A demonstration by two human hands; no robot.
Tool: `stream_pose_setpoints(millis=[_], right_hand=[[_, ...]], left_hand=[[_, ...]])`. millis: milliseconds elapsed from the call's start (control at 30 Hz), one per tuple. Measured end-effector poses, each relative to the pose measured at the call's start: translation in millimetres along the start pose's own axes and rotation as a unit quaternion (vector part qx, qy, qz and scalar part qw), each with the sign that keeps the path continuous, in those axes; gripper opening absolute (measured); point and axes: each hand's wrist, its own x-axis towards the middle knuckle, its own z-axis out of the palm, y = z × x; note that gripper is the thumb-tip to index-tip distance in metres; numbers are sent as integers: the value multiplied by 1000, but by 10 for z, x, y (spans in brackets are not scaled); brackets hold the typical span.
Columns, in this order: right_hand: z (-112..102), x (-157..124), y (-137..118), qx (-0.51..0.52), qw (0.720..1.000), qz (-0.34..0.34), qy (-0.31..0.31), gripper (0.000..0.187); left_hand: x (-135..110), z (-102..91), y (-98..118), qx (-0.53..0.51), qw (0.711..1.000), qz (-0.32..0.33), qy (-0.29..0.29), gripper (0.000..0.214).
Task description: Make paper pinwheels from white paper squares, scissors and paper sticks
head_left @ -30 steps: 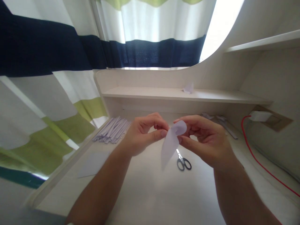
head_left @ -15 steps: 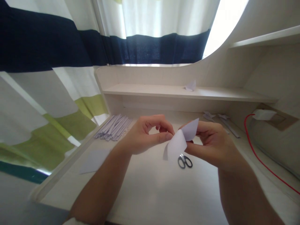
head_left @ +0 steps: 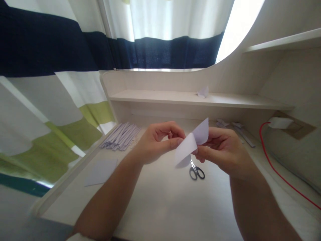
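Note:
A piece of folded white paper [head_left: 187, 147] with curved, petal-like flaps is held up above the desk between my two hands. My left hand [head_left: 164, 137] pinches its left edge between thumb and fingertips. From the other side, my right hand [head_left: 219, 147] grips the paper near its middle, thumb below and fingers partly hidden behind a flap. Underneath, a pair of scissors [head_left: 196, 171] with black handles lies on the desk, its blades partly covered by the paper.
Several rolled paper sticks [head_left: 120, 136] are piled at the left, near a flat white sheet [head_left: 101, 171]. Folded paper pieces [head_left: 240, 129] lie at the back right. Another paper shape [head_left: 203, 92] sits on the shelf [head_left: 150, 95]. A red cable [head_left: 267, 154] runs from a white plug [head_left: 281, 123].
The paper has turned between my hands, its lower flap swinging left and its upper flap rising. My right hand has shifted slightly left, and more of the scissors shows.

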Motion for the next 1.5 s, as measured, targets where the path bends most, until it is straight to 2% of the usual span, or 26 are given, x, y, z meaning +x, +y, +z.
stream_pose_setpoints(millis=[133,233,433,633,800,967,1133,1200,1367,1500], right_hand=[[8,17,5,12,1000,6,20,17],[-2,18,27,16,1000,14,14,17],[-13,44,80,34,999,13,20,13],[11,107,122,31,998,-11,53,12],[26,129,169,55,997,-17,52,11],[-22,143,250,86,995,-3,46,19],[-46,155,255,150,989,18,9,32],[-39,153,245,147,989,21,15,33],[-16,139,226,140,989,26,35,24],[28,116,196,100,993,36,53,35]], left_hand=[[5,15,47,86,995,49,35,20],[8,19,70,130,987,78,47,13],[16,38,92,193,970,130,65,3],[20,74,82,234,955,158,90,6],[26,86,61,265,940,188,107,6],[19,89,43,300,926,194,121,9],[13,103,24,317,919,194,129,8],[13,112,19,316,919,193,133,8],[14,133,4,319,917,194,142,8],[19,139,-25,343,907,205,134,6]])
